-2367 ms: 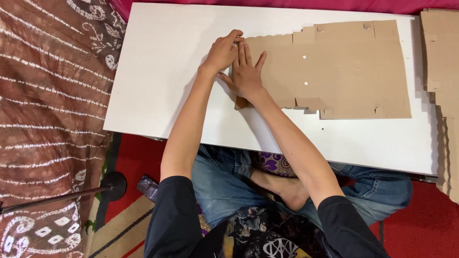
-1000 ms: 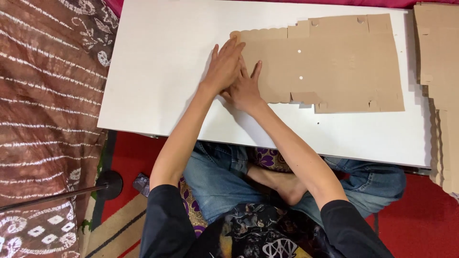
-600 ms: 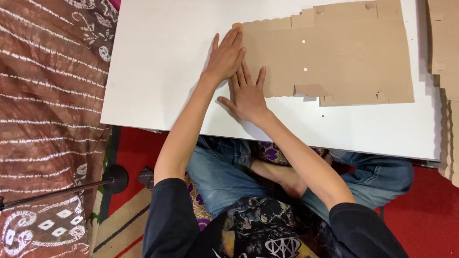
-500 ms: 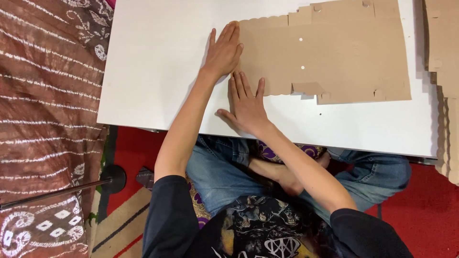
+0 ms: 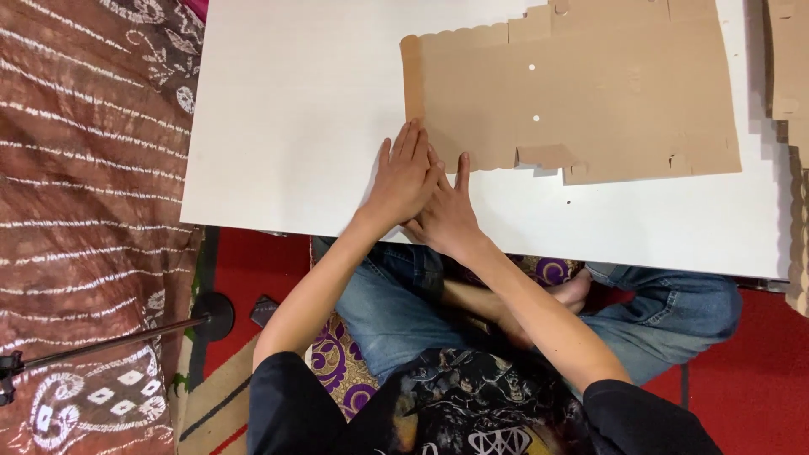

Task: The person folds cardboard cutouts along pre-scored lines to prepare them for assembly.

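A brown patterned cloth (image 5: 84,168) covers the floor at far left, beside the white bench (image 5: 286,109). On the bench's near part the left hand (image 5: 403,179) lies flat with fingers spread, holding nothing, its fingertips at the near left corner of the flat cardboard blank (image 5: 590,101). Touching it, the right hand (image 5: 448,215) lies equally flat and empty, fingertips at the blank's scalloped near edge. The blank lies beyond and right of both hands, long axis left to right. More cardboard (image 5: 788,76) is stacked at far right.
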